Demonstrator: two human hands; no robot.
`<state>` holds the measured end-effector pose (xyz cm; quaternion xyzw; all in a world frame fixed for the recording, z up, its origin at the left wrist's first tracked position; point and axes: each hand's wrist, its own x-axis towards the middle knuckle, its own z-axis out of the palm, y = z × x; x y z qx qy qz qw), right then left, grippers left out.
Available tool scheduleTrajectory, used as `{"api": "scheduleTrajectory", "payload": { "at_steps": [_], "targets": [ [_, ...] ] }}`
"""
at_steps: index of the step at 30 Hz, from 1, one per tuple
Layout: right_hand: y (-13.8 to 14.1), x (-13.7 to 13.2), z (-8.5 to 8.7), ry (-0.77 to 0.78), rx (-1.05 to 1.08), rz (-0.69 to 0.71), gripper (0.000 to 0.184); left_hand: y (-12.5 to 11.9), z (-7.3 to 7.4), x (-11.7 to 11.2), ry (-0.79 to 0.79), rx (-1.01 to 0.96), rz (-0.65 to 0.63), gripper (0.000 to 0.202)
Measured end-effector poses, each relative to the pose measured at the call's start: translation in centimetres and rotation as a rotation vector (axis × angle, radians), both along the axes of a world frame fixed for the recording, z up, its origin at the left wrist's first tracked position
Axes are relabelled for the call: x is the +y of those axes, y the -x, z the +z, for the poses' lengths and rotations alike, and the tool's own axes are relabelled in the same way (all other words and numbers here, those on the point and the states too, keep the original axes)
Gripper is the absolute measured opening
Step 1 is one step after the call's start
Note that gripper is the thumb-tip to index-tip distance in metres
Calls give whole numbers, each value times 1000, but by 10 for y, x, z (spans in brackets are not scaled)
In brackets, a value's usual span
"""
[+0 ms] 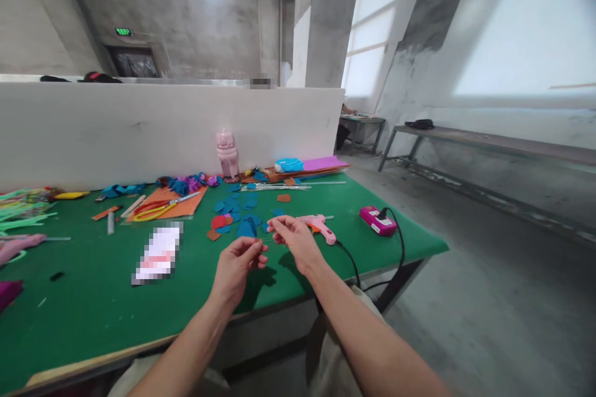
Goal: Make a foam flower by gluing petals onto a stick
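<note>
My left hand point(238, 265) is raised over the near part of the green table point(107, 298), its thumb and fingers pinched together. To its right my right hand point(298, 242) pinches too, with a small gap between the hands. Whatever the fingertips hold is too thin or small to make out. Just beyond them lie blue felt pieces point(246, 227), a red round piece point(218, 222) and a brown piece point(213, 234). A pink glue gun point(320, 225) rests beside my right hand, partly hidden by it.
A magenta power socket point(376, 221) with a black cable sits at the right. Yellow-handled scissors point(156, 211) lie on orange sheets at the left. A pink bottle point(228, 156) stands before the white partition point(177, 127). The table's right corner point(440, 247) borders the floor.
</note>
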<state>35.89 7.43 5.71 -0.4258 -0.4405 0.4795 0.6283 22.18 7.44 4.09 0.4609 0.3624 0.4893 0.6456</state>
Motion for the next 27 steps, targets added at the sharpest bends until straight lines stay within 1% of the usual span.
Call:
{"api": "scheduleTrajectory", "payload": {
  "at_steps": [4, 7, 11, 14, 18, 22, 24, 27],
  "targets": [
    [12, 8, -3, 83, 103, -28, 25, 2, 5, 3, -23, -21, 24, 25],
    [22, 12, -3, 112, 145, 43, 27, 4, 5, 5, -59, 1, 58, 26],
    [32, 13, -5, 97, 128, 96, 31, 8, 2, 9, -112, 27, 106, 26],
    [33, 10, -4, 51, 76, 130, 32, 10, 4, 12, -93, -1, 115, 27],
    [29, 4, 2, -3, 17, 159, 30, 13, 9, 12, -95, -14, 83, 24],
    [26, 0, 4, -22, -46, 101, 26, 13, 11, 10, -123, 17, 65, 22],
    [25, -1, 1, -22, -57, 76, 26, 12, 11, 8, -144, 45, 58, 21],
    [24, 0, -4, -15, -35, 78, 26, 11, 11, 6, -159, 77, 39, 20]
  ]
}}
